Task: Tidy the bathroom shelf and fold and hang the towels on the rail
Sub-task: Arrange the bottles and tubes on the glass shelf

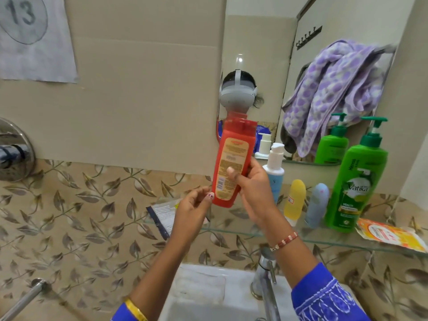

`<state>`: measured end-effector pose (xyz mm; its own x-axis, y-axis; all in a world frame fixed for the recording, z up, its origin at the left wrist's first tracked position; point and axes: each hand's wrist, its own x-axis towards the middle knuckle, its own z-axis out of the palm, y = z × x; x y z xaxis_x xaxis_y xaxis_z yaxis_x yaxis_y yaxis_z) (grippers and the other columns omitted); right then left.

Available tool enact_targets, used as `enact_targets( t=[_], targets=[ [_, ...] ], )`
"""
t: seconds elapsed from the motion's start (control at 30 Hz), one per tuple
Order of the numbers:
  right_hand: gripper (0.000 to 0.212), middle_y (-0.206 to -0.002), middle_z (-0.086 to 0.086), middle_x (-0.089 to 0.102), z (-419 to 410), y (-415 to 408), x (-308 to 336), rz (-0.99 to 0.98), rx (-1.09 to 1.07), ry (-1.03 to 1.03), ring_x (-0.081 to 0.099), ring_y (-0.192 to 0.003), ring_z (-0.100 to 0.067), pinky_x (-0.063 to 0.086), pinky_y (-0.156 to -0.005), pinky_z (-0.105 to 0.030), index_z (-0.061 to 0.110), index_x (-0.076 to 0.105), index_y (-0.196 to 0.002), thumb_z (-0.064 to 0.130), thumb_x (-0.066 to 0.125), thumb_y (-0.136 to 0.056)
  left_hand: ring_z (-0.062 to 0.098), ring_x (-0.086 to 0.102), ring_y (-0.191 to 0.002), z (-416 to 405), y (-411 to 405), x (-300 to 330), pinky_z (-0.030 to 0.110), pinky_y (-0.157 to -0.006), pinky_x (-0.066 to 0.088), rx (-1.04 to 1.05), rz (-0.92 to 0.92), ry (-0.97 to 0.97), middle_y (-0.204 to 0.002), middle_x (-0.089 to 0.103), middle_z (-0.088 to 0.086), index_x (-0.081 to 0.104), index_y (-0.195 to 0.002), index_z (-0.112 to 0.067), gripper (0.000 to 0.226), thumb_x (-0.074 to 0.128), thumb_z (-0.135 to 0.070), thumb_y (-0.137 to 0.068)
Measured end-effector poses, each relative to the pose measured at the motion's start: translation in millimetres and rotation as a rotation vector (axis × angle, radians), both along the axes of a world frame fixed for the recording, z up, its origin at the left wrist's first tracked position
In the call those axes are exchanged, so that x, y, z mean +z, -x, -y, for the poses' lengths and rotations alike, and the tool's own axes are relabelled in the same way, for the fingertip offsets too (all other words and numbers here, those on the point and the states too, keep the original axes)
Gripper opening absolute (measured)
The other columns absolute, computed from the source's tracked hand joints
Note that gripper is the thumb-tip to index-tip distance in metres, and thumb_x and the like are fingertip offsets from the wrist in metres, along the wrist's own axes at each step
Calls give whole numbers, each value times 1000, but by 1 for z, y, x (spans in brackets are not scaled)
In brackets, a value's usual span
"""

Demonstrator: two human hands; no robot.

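My right hand [251, 188] grips a red bottle [234, 158] with a tan label, held upright above the glass shelf [324, 239]. My left hand [194, 208] hovers just beside the bottle's lower end, fingers loosely curled, one fingertip at its base. On the shelf stand a white pump bottle [275, 167], a yellow tube [295, 200], a pale blue tube [317, 205] and a big green pump bottle [357, 181]. A purple patterned towel [331, 93] shows bunched up in the mirror.
An orange sachet [389, 235] lies on the shelf's right end and a dark-edged packet [162, 216] on its left end. Below are a white basin [208, 295] and a chrome tap [266, 274]. A chrome valve [14, 149] and rail [23, 300] sit at left.
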<state>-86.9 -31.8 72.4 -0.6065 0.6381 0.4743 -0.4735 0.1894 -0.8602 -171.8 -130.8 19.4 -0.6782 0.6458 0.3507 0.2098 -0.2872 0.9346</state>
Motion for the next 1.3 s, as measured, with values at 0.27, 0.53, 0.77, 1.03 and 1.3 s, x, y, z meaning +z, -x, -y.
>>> enact_targets(
  t=[0.27, 0.53, 0.77, 1.03, 1.3],
  targets=[
    [31, -100, -1, 70, -4, -10, -1, -18, 71, 40, 68, -94, -13, 56, -73, -26, 20, 56, -107, 2, 62, -82, 7, 68, -86, -7, -19, -8, 20, -74, 55, -193, 119, -76, -94, 71, -4, 59, -103, -23, 20, 58, -12, -86],
    [32, -107, -6, 69, -10, -7, -21, 88, 3, -44, 66, -101, -20, 54, -87, -36, 21, 57, -104, 0, 63, -81, 5, 66, -90, -23, -14, -5, 20, -77, 53, -61, -26, -79, -95, 69, -7, 59, -104, -25, 26, 60, -7, -85],
    [33, -105, -1, 68, -9, -3, -35, 131, -95, -64, 65, -99, -13, 54, -87, -31, 27, 57, -99, 0, 64, -81, 9, 63, -91, -34, -12, -14, 14, -70, 51, 24, -106, -23, -94, 65, -7, 53, -104, -28, 30, 59, -5, -86],
    [31, -100, 4, 67, -16, -15, -44, 197, -330, -157, 64, -98, -11, 53, -86, -25, 27, 58, -105, 3, 60, -85, 0, 61, -84, -50, -23, -22, 10, -63, 50, 78, -140, -21, -88, 63, -15, 55, -104, -28, 31, 61, -5, -84],
    [38, -98, 10, 67, -1, -12, -68, 312, -490, -220, 62, -87, 2, 51, -79, -11, 21, 58, -121, 8, 61, -86, 2, 59, -82, -56, -17, -22, 4, -62, 44, 205, -212, 26, -92, 62, -10, 56, -112, -18, 29, 57, -5, -86]
  ],
)
